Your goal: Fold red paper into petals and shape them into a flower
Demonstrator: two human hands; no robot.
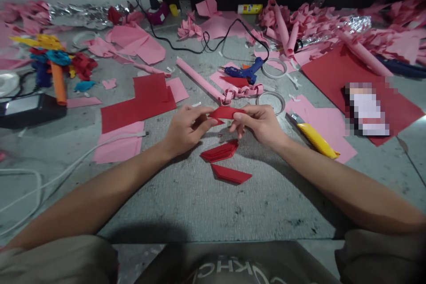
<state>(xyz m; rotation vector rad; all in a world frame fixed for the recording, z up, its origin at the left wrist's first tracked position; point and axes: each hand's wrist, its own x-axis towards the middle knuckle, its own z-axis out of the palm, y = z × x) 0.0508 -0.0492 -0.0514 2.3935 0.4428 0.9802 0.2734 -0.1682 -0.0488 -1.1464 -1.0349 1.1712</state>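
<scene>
My left hand [187,129] and my right hand [258,123] both pinch a folded red paper piece [227,112] held just above the grey floor, one hand at each end. Below the hands lie two more folded red paper pieces: one [219,151] right under the held piece, another [231,174] nearer to me. Fingers of both hands are closed on the paper.
A yellow utility knife [315,138] lies on pink paper to the right. A blue glue gun [246,71] with black cord, tape rings [273,99], a pink paper roll [199,80], red sheets [143,102] and many pink scraps surround the spot. A white cable [66,173] runs at left.
</scene>
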